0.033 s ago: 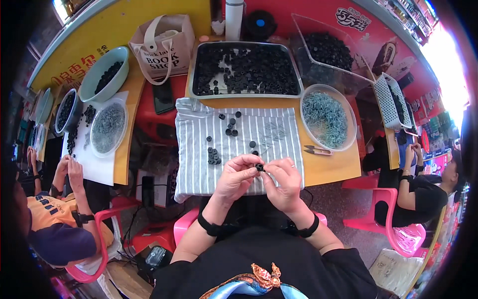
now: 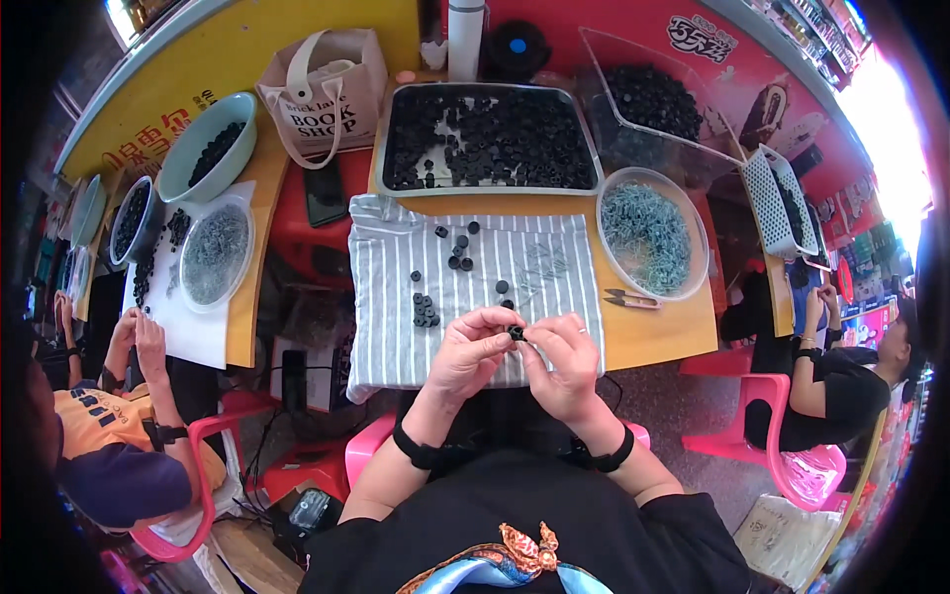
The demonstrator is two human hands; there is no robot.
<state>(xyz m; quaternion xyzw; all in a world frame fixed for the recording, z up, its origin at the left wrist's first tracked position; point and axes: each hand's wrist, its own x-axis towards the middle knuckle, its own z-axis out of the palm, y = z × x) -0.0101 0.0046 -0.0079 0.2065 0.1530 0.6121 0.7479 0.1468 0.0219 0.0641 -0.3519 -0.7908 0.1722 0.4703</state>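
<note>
The person's left hand (image 2: pixel 473 348) and right hand (image 2: pixel 562 358) meet over the near edge of the counter (image 2: pixel 653 337), fingertips drawn together on a small black ring (image 2: pixel 516 333) that sits pinched between them. Both hands are clamped on that one little part, the left from its side, the right from the other, thumbs and forefingers closed around it. A black band circles each wrist.

Under the hands lies a grey-and-white striped cloth (image 2: pixel 396 297). Just beyond the left hand, a small cluster of black rings (image 2: pixel 426 310) rests on the cloth, and further out a few more loose rings (image 2: pixel 457 252) are scattered. Beyond the right hand a thin heap of small metal clips (image 2: pixel 542 265) lies on the stripes (hard to make out singly).

Well beyond both hands stands a big metal tray (image 2: pixel 388 139) filled with black rings. To the right of the right hand is a round clear bowl (image 2: pixel 695 233) of pale metal pieces, with small snips (image 2: pixel 629 297) lying on the counter just in front of it. Beyond that bowl stands a clear bin (image 2: pixel 604 59) of black parts.

Out past the left hand stands a cloth tote bag (image 2: pixel 322 94), and a teal bowl (image 2: pixel 203 139) with black pieces. Another person's hands (image 2: pixel 139 332) work at a white sheet (image 2: pixel 188 337) far to the left.
</note>
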